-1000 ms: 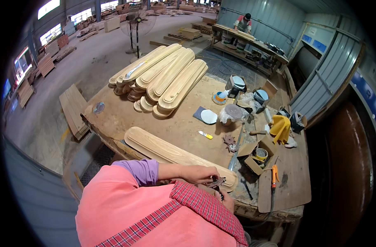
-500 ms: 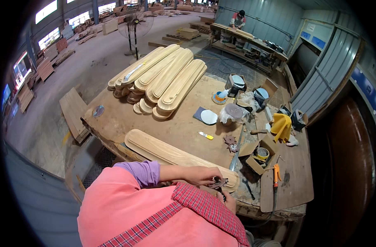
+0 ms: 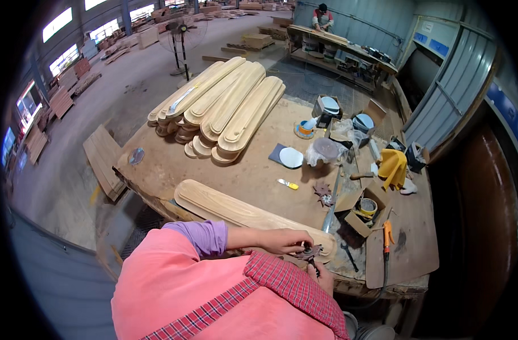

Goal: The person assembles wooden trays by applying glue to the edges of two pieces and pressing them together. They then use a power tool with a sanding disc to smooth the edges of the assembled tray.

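A long pale wooden board (image 3: 242, 215) with rounded ends and a raised moulded panel lies along the near edge of the table. Over its right end, my left hand (image 3: 286, 240) comes from the left with fingers bent and closed on a brown star-shaped sanding wheel (image 3: 309, 254). Just below, my right hand (image 3: 323, 277) is closed around a dark tool (image 3: 312, 263) directly under the wheel. Its body is mostly hidden by my hand and the checked apron, so its exact kind does not show.
Stacked rounded boards (image 3: 213, 107) fill the table's far left. To the right are a utility knife (image 3: 288, 184), spare sanding wheels (image 3: 322, 190), a cardboard box (image 3: 358, 218) with tape, a yellow cloth (image 3: 392, 169) and an orange air blow gun (image 3: 388, 235). A co-worker (image 3: 322, 20) stands at a far bench.
The brown sanding wheel shows more fully between my hands, and my left fingers sit differently on it. The whole view has shifted slightly.
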Demonstrator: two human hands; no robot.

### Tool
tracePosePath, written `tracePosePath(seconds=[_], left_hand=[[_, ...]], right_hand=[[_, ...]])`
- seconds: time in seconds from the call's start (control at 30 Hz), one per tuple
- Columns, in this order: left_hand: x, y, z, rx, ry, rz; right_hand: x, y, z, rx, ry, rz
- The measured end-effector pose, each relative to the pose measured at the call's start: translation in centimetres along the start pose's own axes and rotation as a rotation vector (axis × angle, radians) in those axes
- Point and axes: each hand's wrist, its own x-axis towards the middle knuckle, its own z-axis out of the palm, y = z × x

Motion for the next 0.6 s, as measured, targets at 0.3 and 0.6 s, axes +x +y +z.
tracePosePath(seconds=[0.3, 0.6], left_hand=[[3.1, -4.4, -2.0, 0.404, 0.087, -0.300], [1.8, -17.7, -6.6, 0.385, 0.411, -0.543]], right_hand=[[4.5, -1.3, 0.6, -0.088, 0.051, -0.039], [5.3, 0.4, 3.4, 0.039, 0.168, 0.071]])
